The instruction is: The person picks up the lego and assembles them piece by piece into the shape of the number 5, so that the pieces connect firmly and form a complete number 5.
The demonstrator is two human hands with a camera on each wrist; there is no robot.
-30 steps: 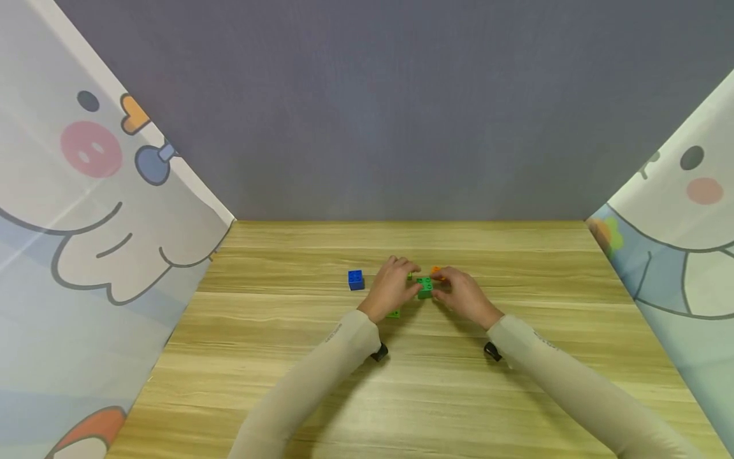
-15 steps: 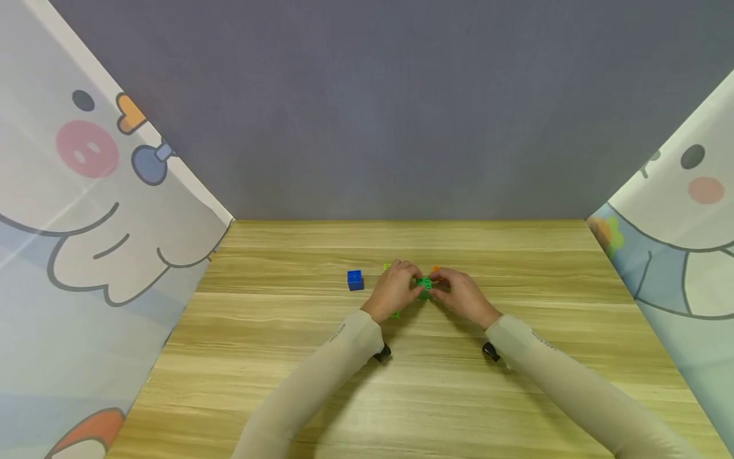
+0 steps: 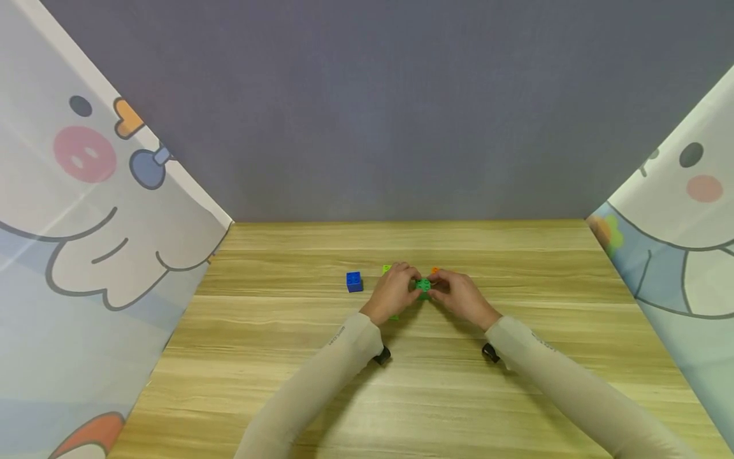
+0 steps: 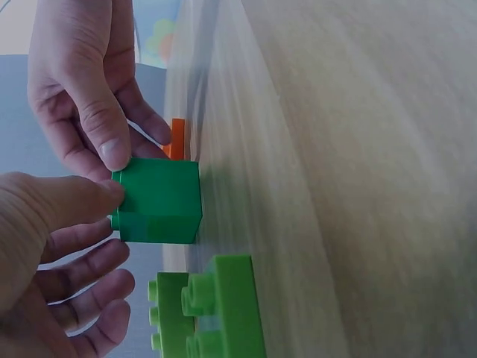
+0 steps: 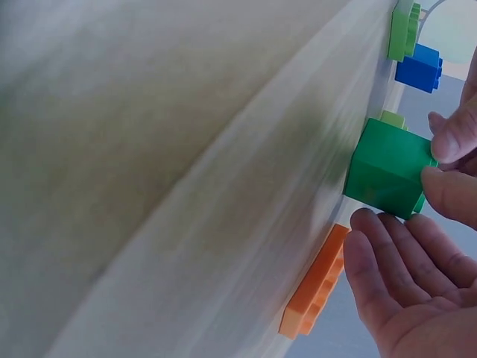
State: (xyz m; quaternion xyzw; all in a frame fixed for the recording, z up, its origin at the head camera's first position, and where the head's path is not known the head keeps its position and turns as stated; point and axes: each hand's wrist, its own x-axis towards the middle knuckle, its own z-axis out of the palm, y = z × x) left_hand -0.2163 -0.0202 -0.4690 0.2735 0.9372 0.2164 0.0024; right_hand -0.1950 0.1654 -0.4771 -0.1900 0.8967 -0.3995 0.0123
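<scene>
Through the head feed I saw a pale wood-grain table (image 3: 436, 401), its far edge running up to a plain grey wall (image 3: 401, 115). To the left I had a slanted white-and-blue panel (image 3: 86, 220) printed with a big cartoon face with a pink nose (image 3: 85, 153); the right-hand panel (image 3: 659, 210) showed another cartoon figure, with an orange-and-green flower (image 3: 608, 231) near its lower inner corner.

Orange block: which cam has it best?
Right wrist: the orange block shows most of its length there, studs included, largely unobstructed. Head shows only a small orange patch by the right hand. Left wrist shows a short piece, next to the green block and the right hand's fingers.
</scene>
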